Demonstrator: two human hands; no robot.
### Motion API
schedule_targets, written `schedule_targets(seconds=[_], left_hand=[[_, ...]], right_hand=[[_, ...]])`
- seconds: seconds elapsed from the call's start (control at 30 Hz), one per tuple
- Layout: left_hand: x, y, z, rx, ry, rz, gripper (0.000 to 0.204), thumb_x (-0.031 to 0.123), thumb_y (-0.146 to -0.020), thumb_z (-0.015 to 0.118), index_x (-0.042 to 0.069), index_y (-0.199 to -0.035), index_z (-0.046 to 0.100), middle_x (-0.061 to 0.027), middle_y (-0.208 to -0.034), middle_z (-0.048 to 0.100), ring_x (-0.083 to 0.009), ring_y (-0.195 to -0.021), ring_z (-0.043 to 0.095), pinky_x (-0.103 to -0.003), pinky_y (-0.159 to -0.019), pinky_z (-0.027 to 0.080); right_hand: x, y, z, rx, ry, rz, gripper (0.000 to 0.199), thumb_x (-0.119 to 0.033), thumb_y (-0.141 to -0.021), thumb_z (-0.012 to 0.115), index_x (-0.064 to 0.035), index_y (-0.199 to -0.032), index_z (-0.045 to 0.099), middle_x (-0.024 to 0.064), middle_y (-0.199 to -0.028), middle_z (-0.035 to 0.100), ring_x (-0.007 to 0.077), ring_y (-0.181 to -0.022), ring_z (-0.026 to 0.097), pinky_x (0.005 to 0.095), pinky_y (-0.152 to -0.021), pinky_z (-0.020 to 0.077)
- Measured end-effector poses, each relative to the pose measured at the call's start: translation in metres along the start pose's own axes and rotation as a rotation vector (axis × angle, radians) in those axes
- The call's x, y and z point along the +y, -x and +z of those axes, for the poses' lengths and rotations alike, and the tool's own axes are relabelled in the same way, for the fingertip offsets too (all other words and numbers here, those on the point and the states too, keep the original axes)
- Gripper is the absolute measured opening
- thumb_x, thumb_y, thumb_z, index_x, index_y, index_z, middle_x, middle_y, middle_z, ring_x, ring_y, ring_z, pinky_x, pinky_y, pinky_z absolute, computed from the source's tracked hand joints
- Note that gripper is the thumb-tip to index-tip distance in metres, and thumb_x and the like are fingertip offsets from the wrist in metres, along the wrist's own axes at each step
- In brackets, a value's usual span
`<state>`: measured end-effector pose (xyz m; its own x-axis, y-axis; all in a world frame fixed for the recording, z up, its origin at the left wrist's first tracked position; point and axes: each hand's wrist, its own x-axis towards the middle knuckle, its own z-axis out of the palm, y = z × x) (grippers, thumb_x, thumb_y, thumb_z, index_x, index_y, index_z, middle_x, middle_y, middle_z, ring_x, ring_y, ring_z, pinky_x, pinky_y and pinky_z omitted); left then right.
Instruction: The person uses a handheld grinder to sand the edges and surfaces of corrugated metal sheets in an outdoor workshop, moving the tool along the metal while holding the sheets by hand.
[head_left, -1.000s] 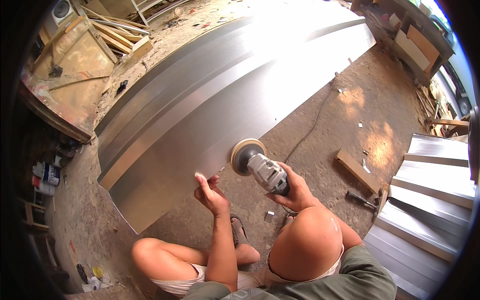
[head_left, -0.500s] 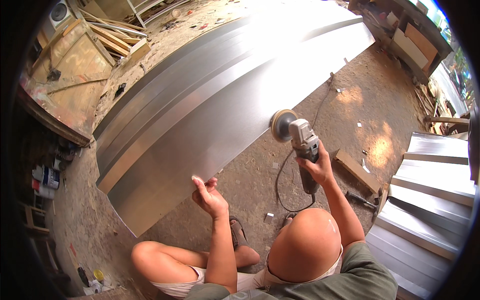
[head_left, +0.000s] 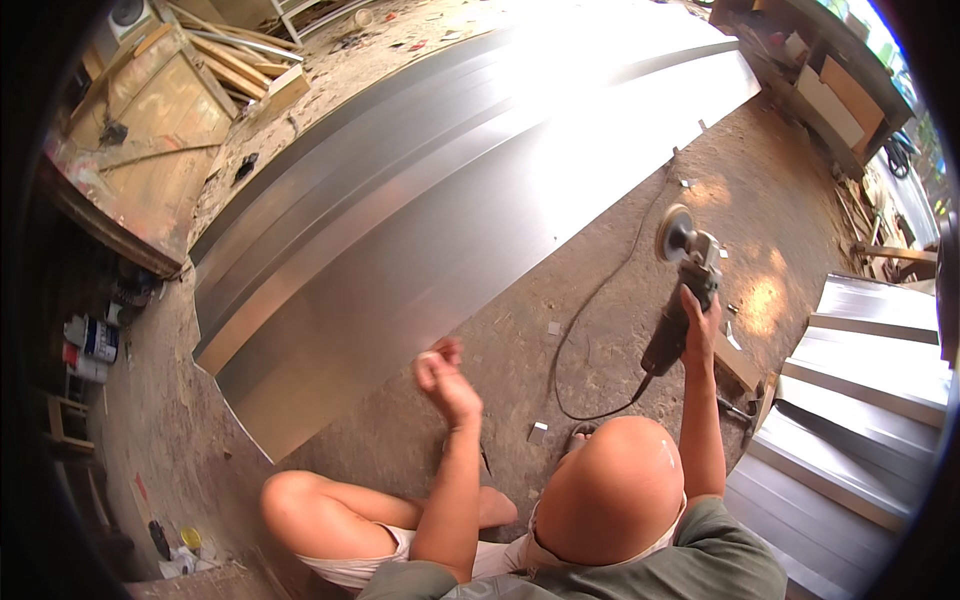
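Angle grinder (head_left: pixel 683 298) aloft, a person sits over a rough, dusty brown floor (head_left: pixel 520 385), the tool raised to the right of a broad metal sheet (head_left: pixel 370 290) and apart from it. The grip of the right hand (head_left: pixel 702 328) is clamped around the dark body; the left hand (head_left: pixel 446 383), fingers curled, is at the sheet's near edge — whether its grip pinches anything cannot be told. The black cord (head_left: pixel 572 350) loops loosely across the floor; it could snag if the disc (head_left: pixel 676 233) dipped into it while spinning. Bare fingers could be cut should the thin edge slip. The sheet is smooth, silvery and ribbed lengthwise, glare whitening its far end; the disc is round and tan-rimmed — ridged, bright metal panels (head_left: pixel 850 425) lie at right.
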<state>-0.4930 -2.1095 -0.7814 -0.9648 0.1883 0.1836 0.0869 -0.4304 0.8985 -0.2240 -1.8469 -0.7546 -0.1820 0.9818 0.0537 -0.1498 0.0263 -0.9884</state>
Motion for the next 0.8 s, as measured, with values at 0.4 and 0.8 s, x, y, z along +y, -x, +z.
schedule_targets(seconds=[0.4,0.8], left_hand=[[-0.001,-0.002,0.138,-0.168,0.164,-0.293,0.041,0.044,-0.101,0.068,0.004,-0.103,0.077,-0.0107,-0.097,0.080,-0.0105,-0.078,0.065,-0.026,-0.071,0.044],[0.002,-0.002,0.095,-0.079,0.125,-0.358,0.027,0.031,-0.100,0.071,0.006,-0.093,0.077,-0.0073,-0.087,0.077,-0.0108,-0.073,0.065,-0.026,-0.067,0.045]], right_hand=[[0.006,0.093,-0.017,0.071,0.037,0.114,0.039,-0.024,-0.094,0.076,-0.0050,-0.122,0.058,0.0022,-0.097,0.063,0.0140,-0.083,0.063,0.0303,-0.072,0.0518],[0.030,0.089,-0.030,-0.036,0.124,0.068,0.045,-0.023,-0.093,0.078,-0.0023,-0.129,0.060,0.0011,-0.107,0.064,0.0110,-0.094,0.059,0.0270,-0.085,0.0471]])
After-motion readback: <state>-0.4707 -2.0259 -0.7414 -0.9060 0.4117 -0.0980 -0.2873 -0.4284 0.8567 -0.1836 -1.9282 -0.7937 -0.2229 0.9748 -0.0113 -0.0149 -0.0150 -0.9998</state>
